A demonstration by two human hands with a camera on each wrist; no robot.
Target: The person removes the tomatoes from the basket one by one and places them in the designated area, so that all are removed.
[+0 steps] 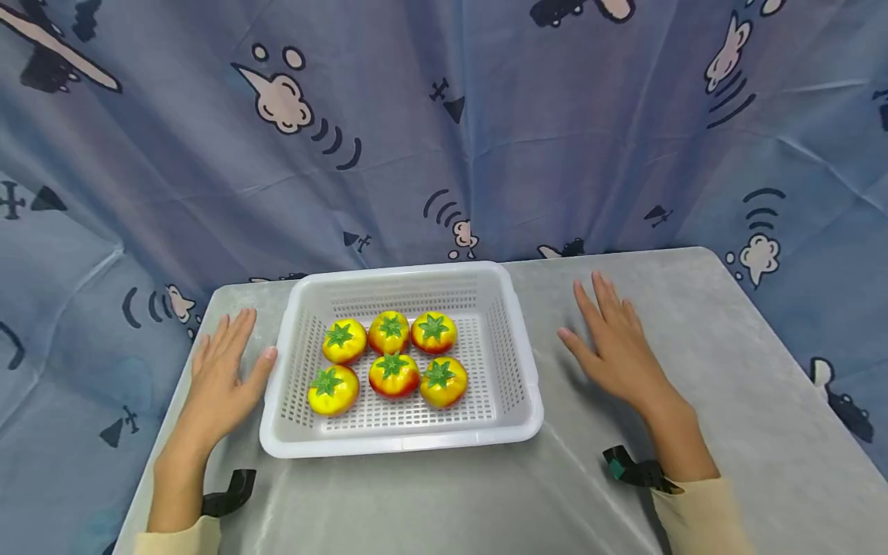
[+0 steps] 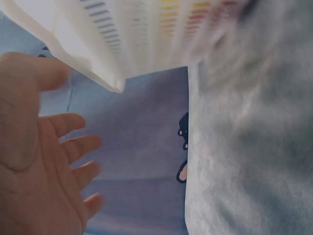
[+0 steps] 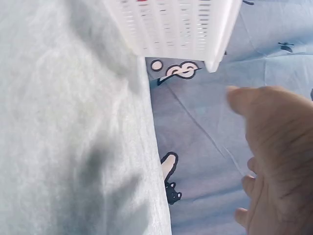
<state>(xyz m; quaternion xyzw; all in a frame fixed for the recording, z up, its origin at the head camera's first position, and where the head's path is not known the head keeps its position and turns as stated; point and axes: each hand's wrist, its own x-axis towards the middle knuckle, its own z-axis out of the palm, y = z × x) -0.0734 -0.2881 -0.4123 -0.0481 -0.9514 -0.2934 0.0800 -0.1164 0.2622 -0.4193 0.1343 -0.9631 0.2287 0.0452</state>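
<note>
A white perforated plastic basket (image 1: 402, 445) sits on the table, with several yellow-and-red toy tomatoes (image 1: 393, 375) in two rows inside it, each topped by a green leafy cap. My left hand (image 1: 223, 381) is beside the basket's left side, fingers extended and holding nothing; its thumb tip is close to the rim. To the right of the basket, and farther from it, my right hand (image 1: 620, 351) hovers with spread fingers and nothing in its grasp. Both wrist views show the basket's outer wall (image 2: 146, 39) near the thumb, with a gap at the right hand (image 3: 279, 161).
A grey cloth-like surface covers the table (image 1: 430, 501), whose rounded back corners show. Behind it hangs a blue patterned curtain (image 1: 402, 154), close to the table's back edge. Black straps (image 1: 638, 470) sit at both wrists, below beige sleeves.
</note>
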